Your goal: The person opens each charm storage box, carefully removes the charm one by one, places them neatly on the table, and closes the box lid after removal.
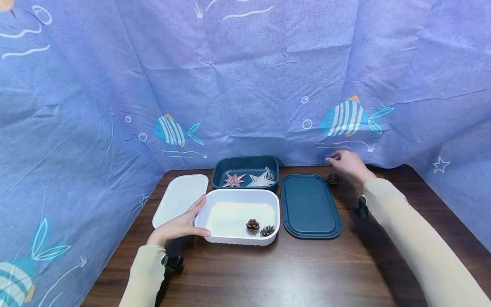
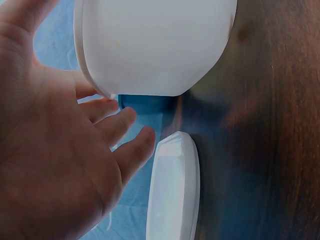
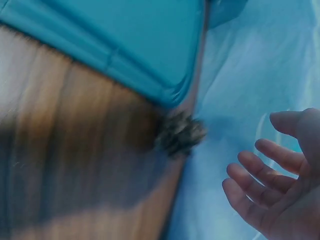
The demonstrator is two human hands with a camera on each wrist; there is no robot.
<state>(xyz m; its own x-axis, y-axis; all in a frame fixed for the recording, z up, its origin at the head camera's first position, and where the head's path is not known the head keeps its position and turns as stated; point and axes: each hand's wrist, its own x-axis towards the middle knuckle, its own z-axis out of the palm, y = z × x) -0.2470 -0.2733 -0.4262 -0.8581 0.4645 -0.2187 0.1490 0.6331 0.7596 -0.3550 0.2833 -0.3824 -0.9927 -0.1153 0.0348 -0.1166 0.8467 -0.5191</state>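
"What are you getting on your feed, left side first?"

"I'm seeing a white lid (image 1: 180, 196) lying on the table (image 1: 245, 277). Beside it, the person's left hand (image 1: 180, 224) is touching the left end of a white box (image 1: 238, 241), thumb at the near rim, fingers spreading loosely rather than clenching."

"And behind that?"

"A dark blue box (image 1: 247, 163) is holding a pink star (image 1: 233, 180) and a white star (image 1: 259, 181). In the white box, two pine cones (image 1: 252, 225) are resting near the right end."

"Further right?"

"A dark blue lid (image 1: 310, 204) is lying flat, and a third pine cone (image 1: 333, 178) is sitting just beside its far right corner."

"Is anything gripping that one?"

"No, I'm watching the right hand (image 1: 348, 163) hovering near it, empty, fingers loosely bent."
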